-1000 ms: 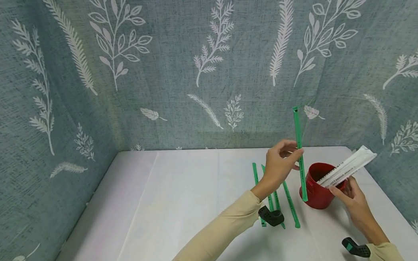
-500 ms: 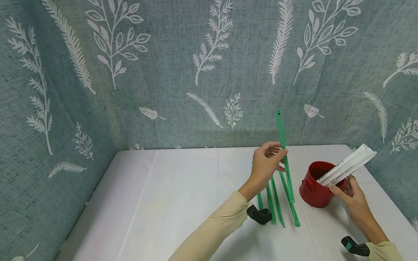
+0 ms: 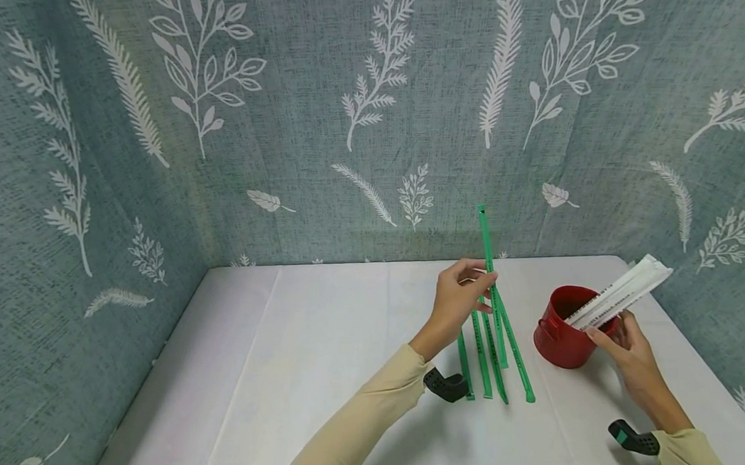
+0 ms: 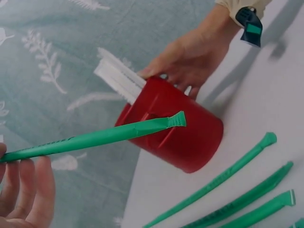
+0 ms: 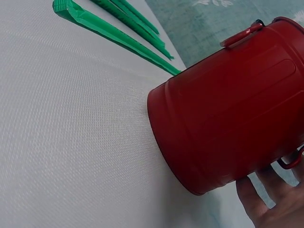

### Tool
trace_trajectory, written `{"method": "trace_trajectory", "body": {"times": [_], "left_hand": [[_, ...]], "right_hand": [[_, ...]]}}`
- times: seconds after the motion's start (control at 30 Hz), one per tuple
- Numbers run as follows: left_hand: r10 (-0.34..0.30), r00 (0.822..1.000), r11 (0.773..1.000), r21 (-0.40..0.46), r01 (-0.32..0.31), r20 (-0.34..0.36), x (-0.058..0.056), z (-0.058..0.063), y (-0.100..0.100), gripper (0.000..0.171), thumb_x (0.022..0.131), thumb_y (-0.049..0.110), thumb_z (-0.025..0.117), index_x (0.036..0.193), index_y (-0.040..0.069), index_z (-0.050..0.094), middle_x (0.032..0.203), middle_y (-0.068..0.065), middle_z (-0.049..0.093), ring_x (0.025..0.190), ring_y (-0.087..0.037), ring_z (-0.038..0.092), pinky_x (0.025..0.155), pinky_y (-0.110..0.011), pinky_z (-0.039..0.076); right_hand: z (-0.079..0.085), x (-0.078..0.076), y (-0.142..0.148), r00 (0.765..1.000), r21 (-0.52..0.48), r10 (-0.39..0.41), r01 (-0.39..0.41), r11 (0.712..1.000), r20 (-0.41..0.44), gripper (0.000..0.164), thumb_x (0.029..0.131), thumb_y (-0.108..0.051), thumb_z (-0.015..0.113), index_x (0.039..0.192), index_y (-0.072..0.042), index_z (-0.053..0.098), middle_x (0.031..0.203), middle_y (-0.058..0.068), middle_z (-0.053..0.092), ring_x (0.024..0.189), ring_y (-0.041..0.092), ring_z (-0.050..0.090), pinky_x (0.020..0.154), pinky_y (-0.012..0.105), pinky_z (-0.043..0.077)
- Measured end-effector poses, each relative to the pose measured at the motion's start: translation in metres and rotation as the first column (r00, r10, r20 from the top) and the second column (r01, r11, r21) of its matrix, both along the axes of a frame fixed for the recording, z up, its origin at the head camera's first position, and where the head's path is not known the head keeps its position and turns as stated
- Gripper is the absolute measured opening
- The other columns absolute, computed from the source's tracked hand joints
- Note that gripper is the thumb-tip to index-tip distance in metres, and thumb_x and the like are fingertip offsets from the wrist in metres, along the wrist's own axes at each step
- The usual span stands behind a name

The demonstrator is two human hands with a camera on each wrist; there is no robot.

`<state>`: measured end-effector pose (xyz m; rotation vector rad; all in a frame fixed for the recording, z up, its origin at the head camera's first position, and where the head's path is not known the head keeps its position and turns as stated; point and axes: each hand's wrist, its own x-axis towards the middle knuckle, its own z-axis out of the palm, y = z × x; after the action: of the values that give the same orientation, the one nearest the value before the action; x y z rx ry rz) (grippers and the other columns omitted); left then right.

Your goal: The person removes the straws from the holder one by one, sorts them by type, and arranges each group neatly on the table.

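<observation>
Between the thumb and fingers of my left hand [image 3: 451, 300] is a slim green wrapped straw [image 3: 487, 238], pinched near its middle and held upright above the table. Its crimped lower end shows in the left wrist view, in front of the bucket. Several similar green straws [image 3: 516, 352] lie side by side on the table below, partly hidden by the left hand and wrist. My right hand [image 3: 635, 366] grips the side of a small red metal bucket [image 3: 561, 342], thumb near the rim. White printed packets [image 3: 626, 290] lean out of the bucket to the right.
The table [image 3: 303, 350] has a white cover. Leaf-patterned green-grey cloth [image 3: 314, 122] rises behind it and along its left and right sides. A dark wrist camera [image 3: 446, 384] sits on the left wrist, another [image 3: 631, 438] on the right.
My left hand has moved left and slightly down with the green straw, away from the bucket to above the straws on the table. The right hand and bucket have stayed in place.
</observation>
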<state>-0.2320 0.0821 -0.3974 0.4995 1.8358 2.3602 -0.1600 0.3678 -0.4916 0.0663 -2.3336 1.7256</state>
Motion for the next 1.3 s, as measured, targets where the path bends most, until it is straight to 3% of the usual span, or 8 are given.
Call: {"method": "trace_trajectory", "body": {"times": [0.2,0.5,0.87,1.1,1.3], "left_hand": [[-0.011,0.999,1.000,-0.002,0.012,0.049,-0.001,-0.004,-0.008,0.024,0.090,0.010,0.065,0.113,0.005,0.062,0.087,-0.004,0.060,0.068,-0.016,0.059,0.054,-0.032,0.057],[-0.001,0.996,0.999,-0.046,0.005,0.086,-0.002,-0.011,-0.022,0.024,0.090,0.014,0.065,0.111,0.004,0.062,0.088,-0.006,0.060,0.068,-0.019,0.059,0.054,-0.033,0.057],[0.016,0.990,0.996,-0.084,-0.005,0.139,-0.006,-0.021,-0.034,0.024,0.090,0.015,0.065,0.111,0.004,0.062,0.090,-0.007,0.061,0.066,-0.016,0.059,0.055,-0.033,0.058],[0.036,0.985,0.993,-0.116,-0.016,0.168,-0.005,-0.026,-0.040,0.026,0.090,0.016,0.066,0.112,0.003,0.062,0.095,-0.015,0.061,0.067,-0.018,0.060,0.055,-0.033,0.058],[0.058,0.981,0.991,-0.133,-0.033,0.186,-0.005,-0.033,-0.045,0.026,0.089,0.016,0.066,0.111,0.002,0.062,0.089,-0.009,0.061,0.066,-0.017,0.060,0.054,-0.033,0.057]], "right_hand": [[0.000,0.000,-0.001,1.000,0.015,-0.008,0.008,1.000,-0.001,0.069,0.096,-0.012,0.054,0.152,-0.026,0.016,0.150,-0.002,0.029,0.136,0.016,0.027,0.095,0.007,0.034],[0.000,-0.001,-0.002,0.999,-0.062,0.024,-0.026,0.998,-0.030,0.067,0.095,-0.008,0.054,0.151,-0.021,0.019,0.146,-0.004,0.033,0.127,0.003,0.034,0.092,0.005,0.036],[0.000,-0.001,-0.002,1.000,-0.061,0.016,-0.017,0.998,-0.019,0.068,0.096,-0.008,0.054,0.151,-0.022,0.017,0.149,-0.002,0.030,0.132,0.009,0.030,0.094,0.005,0.035],[-0.002,-0.001,-0.002,1.000,-0.073,0.011,-0.012,0.997,-0.019,0.068,0.096,-0.009,0.054,0.151,-0.022,0.018,0.149,-0.002,0.030,0.132,0.008,0.030,0.095,0.005,0.034],[-0.002,-0.001,-0.001,1.000,-0.064,0.004,-0.005,0.998,-0.013,0.068,0.096,-0.009,0.054,0.151,-0.022,0.017,0.151,-0.001,0.029,0.134,0.010,0.029,0.096,0.006,0.034]]}}
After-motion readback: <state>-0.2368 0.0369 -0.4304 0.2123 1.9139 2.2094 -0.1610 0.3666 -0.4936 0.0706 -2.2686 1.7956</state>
